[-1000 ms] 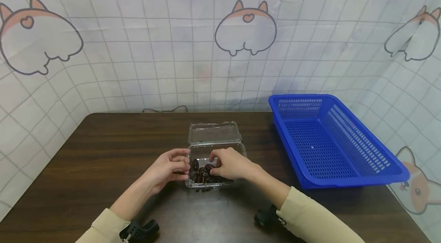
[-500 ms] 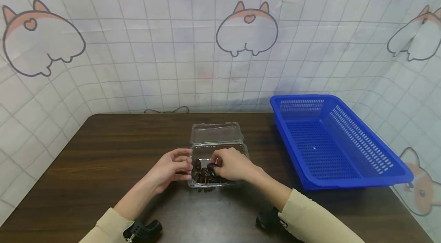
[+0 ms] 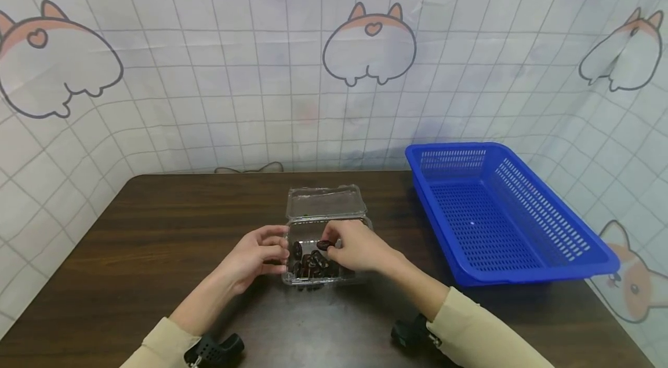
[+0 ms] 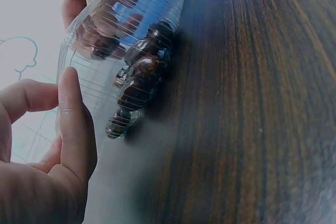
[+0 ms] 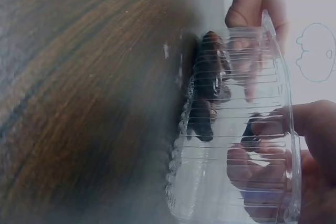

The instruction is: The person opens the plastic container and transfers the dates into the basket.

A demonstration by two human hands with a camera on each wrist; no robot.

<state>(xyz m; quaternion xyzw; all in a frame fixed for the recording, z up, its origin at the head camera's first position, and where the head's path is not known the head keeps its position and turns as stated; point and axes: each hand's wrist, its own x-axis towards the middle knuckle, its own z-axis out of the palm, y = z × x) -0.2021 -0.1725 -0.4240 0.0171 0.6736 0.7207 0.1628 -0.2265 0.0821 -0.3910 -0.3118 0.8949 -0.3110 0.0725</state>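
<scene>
A clear plastic clamshell box (image 3: 308, 236) stands on the table with its lid (image 3: 326, 203) folded back. Inside, dark brown, glossy dates (image 3: 311, 265) are heaped toward the left front. My right hand (image 3: 360, 246) reaches in and pinches one date (image 3: 323, 245) between thumb and fingers, raised above the heap. In the right wrist view this date (image 5: 251, 131) shows through the wall, apart from the other dates (image 5: 209, 72). My left hand (image 3: 257, 255) rests its fingertips against the box's left side. The left wrist view shows the left thumb (image 4: 71, 108) along the wall near the rim.
A large blue plastic basket (image 3: 482, 223) stands on the right of the dark wooden table (image 3: 156, 234). A thin cable (image 3: 249, 170) lies along the table's back edge, before a tiled-pattern wall sheet (image 3: 235, 66). Black wrist cameras (image 3: 214, 349) are strapped below both hands.
My right hand has lifted slightly out of the heap, with one date pinched in its fingers and now clear of the others. The left hand stays against the box.
</scene>
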